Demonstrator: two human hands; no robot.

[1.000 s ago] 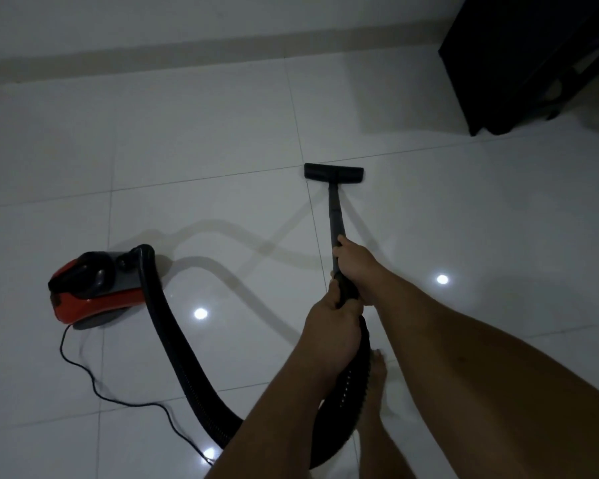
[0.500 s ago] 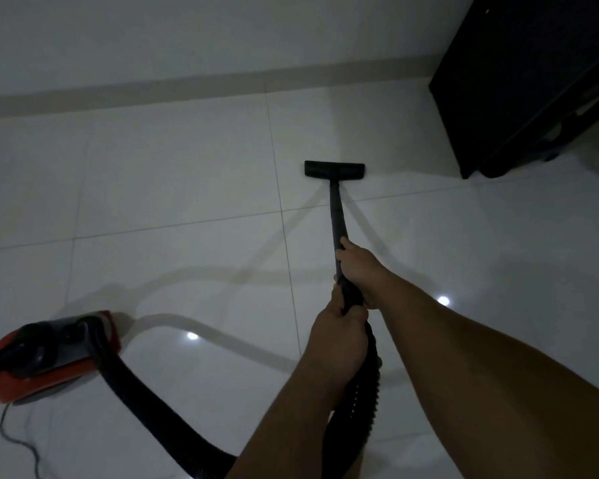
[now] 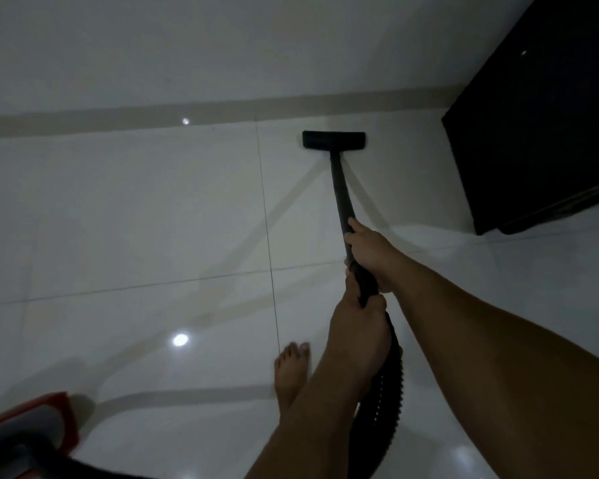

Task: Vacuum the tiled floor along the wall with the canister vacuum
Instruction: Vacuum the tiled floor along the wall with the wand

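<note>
The black floor nozzle [image 3: 333,140] lies flat on the white tiled floor [image 3: 135,219], close to the skirting of the wall [image 3: 153,46]. A black wand [image 3: 339,191] runs back from it to my hands. My right hand [image 3: 370,252] grips the wand higher up; my left hand [image 3: 358,326] holds it lower, where the ribbed hose [image 3: 384,388] begins. The red and black canister [image 3: 28,433] sits at the bottom left corner, partly cut off.
A black cabinet [image 3: 540,115] stands on the floor at the right, near the nozzle. My bare foot [image 3: 291,371] rests on the tiles left of the hose. Light spots reflect on the glossy floor.
The nozzle has been pushed forward toward the wall. The view has shifted ahead, so the canister has slid to the bottom left corner and a foot has come into view.
</note>
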